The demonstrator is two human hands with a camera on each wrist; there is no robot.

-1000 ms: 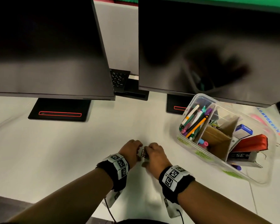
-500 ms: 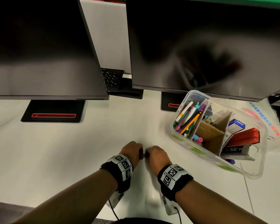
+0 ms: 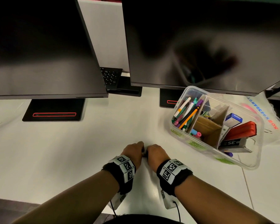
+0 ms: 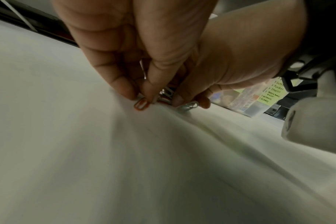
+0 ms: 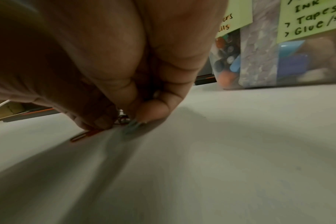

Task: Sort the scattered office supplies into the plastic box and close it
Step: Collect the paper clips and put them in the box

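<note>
Both hands meet knuckle to knuckle on the white desk, left hand [image 3: 135, 151] and right hand [image 3: 153, 153]. Between their curled fingertips lies a small heap of coloured paper clips [image 4: 166, 94]. In the left wrist view an orange clip [image 4: 141, 104] pokes out under the left fingertips and a pale teal clip [image 4: 188, 105] under the right ones. The right wrist view shows the orange clip [image 5: 86, 134] and the teal clip [image 5: 132, 125] flat on the desk. The clear plastic box [image 3: 242, 109] stands open to the right, with pens, cardboard dividers and a red stapler inside.
Two dark monitors [image 3: 39, 46] hang over the back of the desk, their stands [image 3: 53, 110] behind the hands. A keyboard [image 3: 111, 76] shows between them. The box's clear lid [image 3: 265, 110] lies behind the box. Green handwritten labels [image 5: 313, 18] stick to the box's side.
The hands have drawn closer together around the clips and slid slightly toward me; the head view has shifted, so the box sits a little lower left in frame.
</note>
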